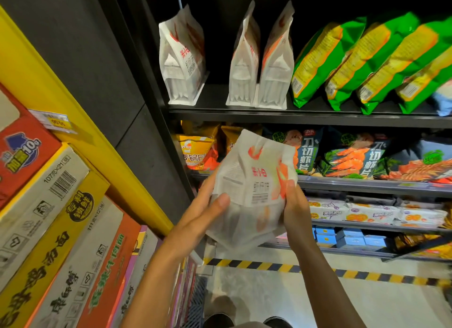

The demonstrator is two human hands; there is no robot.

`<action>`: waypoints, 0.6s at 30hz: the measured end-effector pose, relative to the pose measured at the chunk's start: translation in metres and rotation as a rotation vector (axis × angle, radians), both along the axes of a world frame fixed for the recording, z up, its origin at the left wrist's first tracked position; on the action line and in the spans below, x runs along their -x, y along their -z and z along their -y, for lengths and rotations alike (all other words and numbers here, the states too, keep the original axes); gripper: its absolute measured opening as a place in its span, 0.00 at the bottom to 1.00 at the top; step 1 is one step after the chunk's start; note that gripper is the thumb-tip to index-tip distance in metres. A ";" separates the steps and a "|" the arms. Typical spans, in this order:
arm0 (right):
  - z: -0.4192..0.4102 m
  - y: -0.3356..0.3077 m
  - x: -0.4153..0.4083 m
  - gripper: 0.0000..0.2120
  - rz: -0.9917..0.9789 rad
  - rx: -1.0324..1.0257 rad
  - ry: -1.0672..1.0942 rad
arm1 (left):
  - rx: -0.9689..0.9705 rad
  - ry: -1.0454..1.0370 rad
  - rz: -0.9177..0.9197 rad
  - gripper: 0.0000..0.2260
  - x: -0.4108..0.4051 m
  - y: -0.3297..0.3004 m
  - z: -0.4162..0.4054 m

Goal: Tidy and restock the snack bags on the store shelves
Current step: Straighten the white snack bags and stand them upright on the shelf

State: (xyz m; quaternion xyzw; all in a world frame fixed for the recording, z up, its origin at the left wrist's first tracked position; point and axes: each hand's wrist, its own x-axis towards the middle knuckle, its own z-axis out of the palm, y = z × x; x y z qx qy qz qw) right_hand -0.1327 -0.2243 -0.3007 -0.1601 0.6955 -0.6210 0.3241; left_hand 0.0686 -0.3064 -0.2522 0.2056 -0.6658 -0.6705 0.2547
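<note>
Black metal shelf, snack-stocked.

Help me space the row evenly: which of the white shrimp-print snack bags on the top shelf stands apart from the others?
The leftmost white shrimp-print snack bag, nearest the dark shelf upright. A clear gap separates it from the other two white bags, which stand pressed together beside the green and yellow bags.

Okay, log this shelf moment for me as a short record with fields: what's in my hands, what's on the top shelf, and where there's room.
held item: white snack bag, below the top shelf
left hand: holds the bag's left side, thumb on its front
right hand: grips the bag's right edge
top shelf: three matching white bags standing upright, then green bags leaning to the right
room: a gap between the first and second white bags
</note>
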 end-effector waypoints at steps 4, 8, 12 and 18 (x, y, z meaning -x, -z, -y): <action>-0.003 -0.009 0.001 0.16 -0.035 0.033 -0.007 | 0.029 -0.037 0.116 0.36 0.000 -0.001 -0.003; -0.008 -0.024 0.003 0.18 -0.091 0.079 -0.216 | 0.086 -0.348 0.132 0.26 0.004 0.005 0.008; -0.010 -0.064 0.011 0.22 -0.023 0.248 -0.374 | -0.163 -0.499 0.052 0.22 -0.005 0.010 0.023; -0.016 -0.091 -0.006 0.14 -0.037 0.307 -0.543 | -0.840 -0.374 -0.192 0.23 -0.005 0.028 0.018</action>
